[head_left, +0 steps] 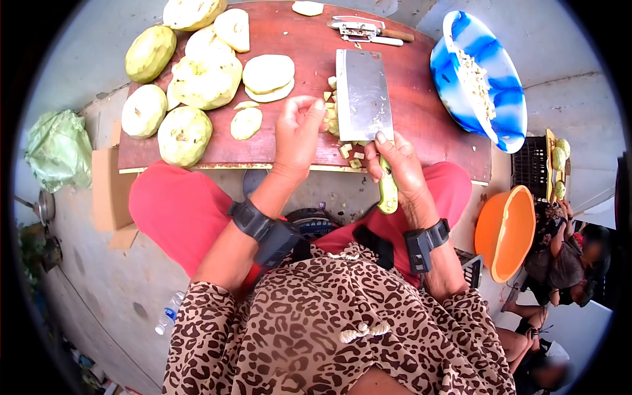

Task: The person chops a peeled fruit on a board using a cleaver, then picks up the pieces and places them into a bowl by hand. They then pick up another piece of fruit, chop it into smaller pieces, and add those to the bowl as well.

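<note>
My right hand (398, 164) is closed round the green handle of a broad cleaver (364, 92), its blade lying flat over the red table (289, 148). Pale diced pieces (332, 117) show along the blade's left edge and below it. My left hand (299, 128) is just left of these pieces, its fingers curled in; whatever they hold, if anything, is hidden. Farther left lie a small cut slice (246, 123), two stacked round slices (268, 76) and several large peeled, pale green fruits (185, 136).
A blue and white bowl (477, 79) with chopped pieces stands at the right. Peelers (372, 31) lie at the table's back. An orange basin (505, 234), a black crate (530, 168) and other people (566, 257) are farther right. A cardboard box (108, 187) is at left.
</note>
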The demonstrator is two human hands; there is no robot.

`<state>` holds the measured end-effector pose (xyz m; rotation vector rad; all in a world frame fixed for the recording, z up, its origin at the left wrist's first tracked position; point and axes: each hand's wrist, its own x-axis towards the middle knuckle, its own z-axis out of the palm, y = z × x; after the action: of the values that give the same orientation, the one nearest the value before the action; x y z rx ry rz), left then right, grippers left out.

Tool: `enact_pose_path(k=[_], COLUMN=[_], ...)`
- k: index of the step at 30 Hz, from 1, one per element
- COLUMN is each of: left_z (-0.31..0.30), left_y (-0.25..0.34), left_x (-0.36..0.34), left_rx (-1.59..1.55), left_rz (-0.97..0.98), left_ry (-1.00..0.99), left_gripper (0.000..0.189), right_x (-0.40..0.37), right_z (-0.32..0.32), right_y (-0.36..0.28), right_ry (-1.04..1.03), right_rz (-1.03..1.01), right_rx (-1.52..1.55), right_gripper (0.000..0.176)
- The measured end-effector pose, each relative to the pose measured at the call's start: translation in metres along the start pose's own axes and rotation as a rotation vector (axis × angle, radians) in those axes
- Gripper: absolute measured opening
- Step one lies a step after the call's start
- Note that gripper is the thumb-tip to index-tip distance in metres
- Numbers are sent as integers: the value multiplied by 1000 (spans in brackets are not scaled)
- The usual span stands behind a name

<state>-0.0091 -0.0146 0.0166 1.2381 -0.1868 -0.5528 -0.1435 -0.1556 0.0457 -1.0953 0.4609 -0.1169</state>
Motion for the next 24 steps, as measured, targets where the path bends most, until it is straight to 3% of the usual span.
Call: enact_pose_path(k=[3, 4, 7, 8, 11, 15, 18, 24], left_z=[4, 3, 9, 13, 18, 21, 24, 24], left_y=[7, 8, 18, 22, 26, 29, 33, 29], left_x=[-2, -1, -2, -3, -1, 6, 11, 25], left_rx=[-584, -614, -816, -811, -999, -964, -978, -881], left_rz=[-270, -349, -426, -455, -480, -491, -493, -391], left_ry=[-32, -63, -195, -180, -323, -331, -304, -291], left_gripper=[38, 55, 67, 80, 84, 79, 87, 79], right_x=[4, 5, 5, 4, 1, -3, -4, -9], right_z=[2, 5, 14, 17, 24, 25, 23, 25], right_y=[2, 0, -2, -2, -3, -3, -4, -15], right_ry=[-33, -42, -94, -115, -149, -155, -183, -143], right_rz=[4, 7, 3, -1, -1, 7, -3, 33], right_rx=[175, 199, 211, 204, 142, 85, 92, 82], right_gripper=[26, 27, 30, 30, 31, 32, 31, 28])
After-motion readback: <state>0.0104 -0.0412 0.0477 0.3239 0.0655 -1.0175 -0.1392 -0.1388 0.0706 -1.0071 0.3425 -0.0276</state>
